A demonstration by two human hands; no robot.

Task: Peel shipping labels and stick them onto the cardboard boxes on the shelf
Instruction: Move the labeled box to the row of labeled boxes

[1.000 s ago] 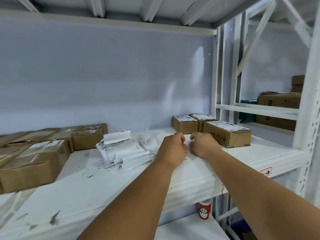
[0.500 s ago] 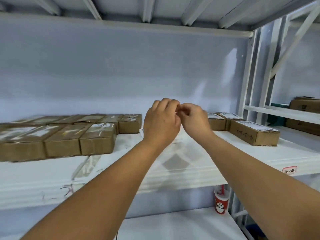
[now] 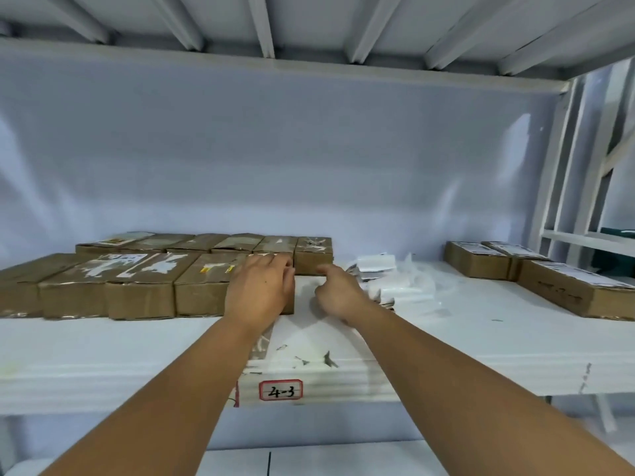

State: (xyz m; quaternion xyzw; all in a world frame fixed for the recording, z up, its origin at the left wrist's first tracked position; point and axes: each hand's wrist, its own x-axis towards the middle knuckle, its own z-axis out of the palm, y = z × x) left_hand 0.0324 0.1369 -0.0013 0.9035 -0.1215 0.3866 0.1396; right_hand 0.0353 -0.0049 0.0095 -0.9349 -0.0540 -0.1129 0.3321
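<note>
1. Half a second ago both hands were raised in the air with their fingertips meeting. They have since dropped to the white metal shelf [image 3: 446, 341] and parted, and the view has swung left so that the shelf's front edge is in sight.
2. Nearest, on that front edge, a small red-bordered tag [image 3: 281, 389] reads "4-3", with scuffs in the paint just above it.
3. The left hand [image 3: 261, 286] lies palm down on the rightmost brown cardboard box of the front row [image 3: 288, 304], its fingers [image 3: 271, 262] straight, close together and pressed flat on the box top.
4. A sliver of white shows at those fingertips. It cannot be told whether this is the shipping label.
5. The right hand [image 3: 338, 293] is just beside that box, over the bare shelf. Its forefinger stretches towards the box and the other fingers are curled under. It cannot be told whether they pinch anything.
6. The front row of brown cardboard boxes [image 3: 137, 290] runs left from the left hand, its tops marked with torn white scraps.
7. A second row of brown boxes [image 3: 206, 242] stands touching behind it.
8. To the right of the right hand lies a loose pile of white label backing papers [image 3: 385, 280].
9. Well apart at the far right, three brown boxes with printed white labels on top [image 3: 577, 290] sit together.
10. A pale blue wall [image 3: 309, 166] closes the back.
</note>
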